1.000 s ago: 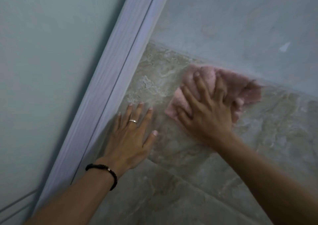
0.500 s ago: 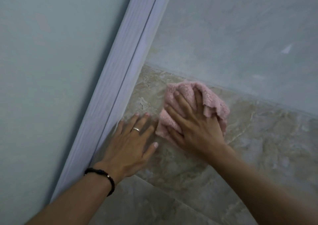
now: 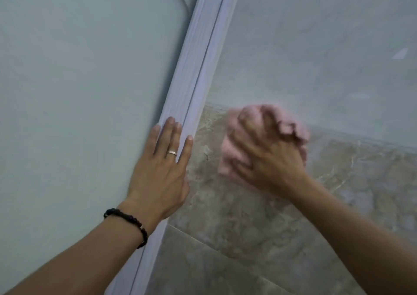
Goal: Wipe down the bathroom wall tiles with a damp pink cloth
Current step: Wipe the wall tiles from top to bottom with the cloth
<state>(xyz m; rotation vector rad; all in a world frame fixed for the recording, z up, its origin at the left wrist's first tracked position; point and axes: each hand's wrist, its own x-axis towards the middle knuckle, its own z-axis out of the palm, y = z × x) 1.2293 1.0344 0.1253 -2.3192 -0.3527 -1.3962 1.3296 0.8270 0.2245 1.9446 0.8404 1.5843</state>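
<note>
We see the right hand (image 3: 268,157), blurred, with fingers (image 3: 246,123) spread over the bunched pink cloth (image 3: 228,157), pressing it against the marbled wall tile (image 3: 237,218) at the tiling's top edge. The left hand (image 3: 161,175), fingers extended and close together, lies flat on the pale door frame (image 3: 198,69) just beside, wearing a ring (image 3: 172,152) and a dark beaded bracelet (image 3: 128,218).

We see a pale pink cloth (image 3: 232,159) against tiles (image 3: 237,215) mottled beige and grey like marble. Above them the wall (image 3: 316,46) is plain pale grey. The frame (image 3: 198,69) is whitish lilac, finely streaked; the panel (image 3: 79,80) beside it is grey-green. The bracelet (image 3: 130,220) is black, the ring (image 3: 172,152) silver.
</note>
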